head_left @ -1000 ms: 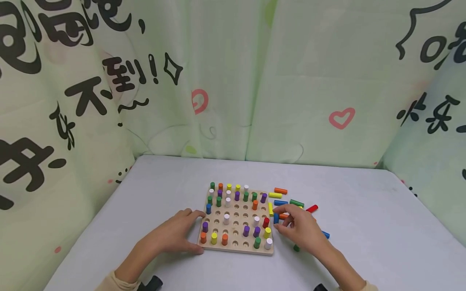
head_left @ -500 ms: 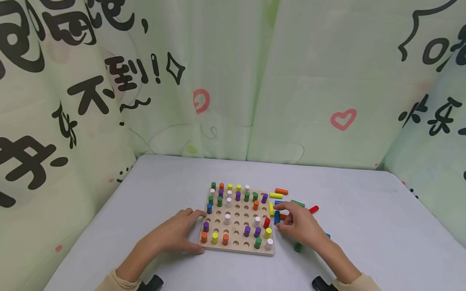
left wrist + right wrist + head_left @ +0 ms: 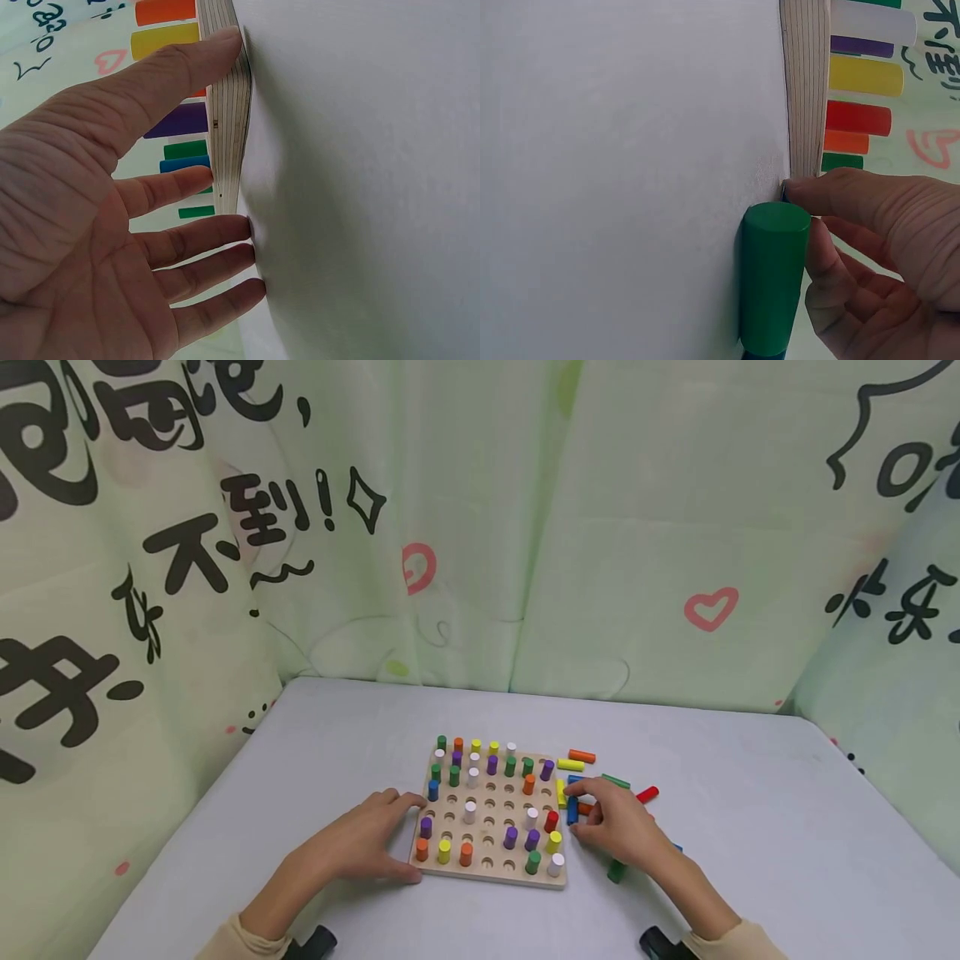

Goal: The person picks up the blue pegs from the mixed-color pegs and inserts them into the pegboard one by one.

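A wooden pegboard (image 3: 487,878) holds several upright coloured pegs, with bare holes among them. My left hand (image 3: 356,843) rests at the board's left side, fingers fairly straight; in the left wrist view its thumb (image 3: 202,64) touches the board's edge. By the right edge, my right hand (image 3: 622,827) pinches a blue peg (image 3: 573,811) lying on the table, thumb at its near end and a finger at its far end. The right wrist view shows little of this peg. A green peg (image 3: 774,277) lies close in front of that hand.
Loose pegs lie right of the board: an orange peg (image 3: 582,756), yellow pegs (image 3: 571,765), a green peg (image 3: 617,780) and a red peg (image 3: 648,794). Others are partly hidden under the right hand. The white table (image 3: 375,718) meets a printed curtain (image 3: 615,527) behind.
The right hand has shifted very slightly towards me, with thumb and finger at the blue peg. The left hand stays at the board. The head view has drifted a little.
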A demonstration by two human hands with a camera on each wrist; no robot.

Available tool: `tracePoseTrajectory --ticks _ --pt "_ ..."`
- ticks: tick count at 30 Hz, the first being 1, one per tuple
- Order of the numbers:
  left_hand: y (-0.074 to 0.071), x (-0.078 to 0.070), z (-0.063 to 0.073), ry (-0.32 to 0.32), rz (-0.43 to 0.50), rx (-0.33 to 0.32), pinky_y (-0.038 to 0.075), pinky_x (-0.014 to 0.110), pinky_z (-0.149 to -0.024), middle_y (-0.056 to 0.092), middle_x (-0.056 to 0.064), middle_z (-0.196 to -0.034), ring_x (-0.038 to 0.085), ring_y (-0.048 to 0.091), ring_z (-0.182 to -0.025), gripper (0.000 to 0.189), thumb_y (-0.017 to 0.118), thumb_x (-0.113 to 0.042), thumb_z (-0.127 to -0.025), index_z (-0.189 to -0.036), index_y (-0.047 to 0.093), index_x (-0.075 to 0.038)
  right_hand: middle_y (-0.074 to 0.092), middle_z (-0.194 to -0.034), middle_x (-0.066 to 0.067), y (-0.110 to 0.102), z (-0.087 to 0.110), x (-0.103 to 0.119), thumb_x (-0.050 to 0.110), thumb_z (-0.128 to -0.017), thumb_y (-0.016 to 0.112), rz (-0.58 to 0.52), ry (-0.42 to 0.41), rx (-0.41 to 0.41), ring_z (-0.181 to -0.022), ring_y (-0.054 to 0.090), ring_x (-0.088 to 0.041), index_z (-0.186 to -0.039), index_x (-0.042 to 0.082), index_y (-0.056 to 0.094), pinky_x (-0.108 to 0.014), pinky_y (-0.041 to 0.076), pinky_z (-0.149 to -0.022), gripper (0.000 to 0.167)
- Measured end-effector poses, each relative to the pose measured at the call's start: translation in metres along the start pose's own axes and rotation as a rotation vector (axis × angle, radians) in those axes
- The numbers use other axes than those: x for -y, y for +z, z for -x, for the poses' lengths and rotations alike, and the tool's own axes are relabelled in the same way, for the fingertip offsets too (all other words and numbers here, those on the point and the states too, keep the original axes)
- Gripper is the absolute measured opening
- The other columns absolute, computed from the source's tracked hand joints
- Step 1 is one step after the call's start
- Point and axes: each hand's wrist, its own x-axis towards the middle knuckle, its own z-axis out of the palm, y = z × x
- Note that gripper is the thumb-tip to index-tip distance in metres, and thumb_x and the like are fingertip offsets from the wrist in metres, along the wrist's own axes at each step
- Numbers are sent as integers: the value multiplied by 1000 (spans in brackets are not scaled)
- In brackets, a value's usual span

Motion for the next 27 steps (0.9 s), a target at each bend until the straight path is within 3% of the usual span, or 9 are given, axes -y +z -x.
tracePoseTrajectory --ticks 9,15,27 --pt "0 -1 -1 -2 -7 0 50 54 -104 60 13 -130 30 58 -120 84 94 -43 -70 -139 56 -15 59 -90 -1 -1 0 -3 17 -79 89 85 -20 -31 -71 47 -15 -118 3 71 -23 41 -56 44" --pt "1 0 -2 -5 -7 0 50 54 -104 61 12 -129 30 58 -120 83 94 -43 -70 -139 56 -16 52 -85 -1 0 0 -5 22 -80 89 123 -28 -7 -77 45 -16 -114 6 74 -24 37 -59 41" --pt "2 0 -2 -16 -13 8 51 53 -103 60 11 -128 28 58 -118 84 94 -45 -70 -139 56 -16 55 -89 0 -1 3 -3 11 -87 81 129 -22 29 -82 47 -16 -104 11 75 -24 42 -64 18"
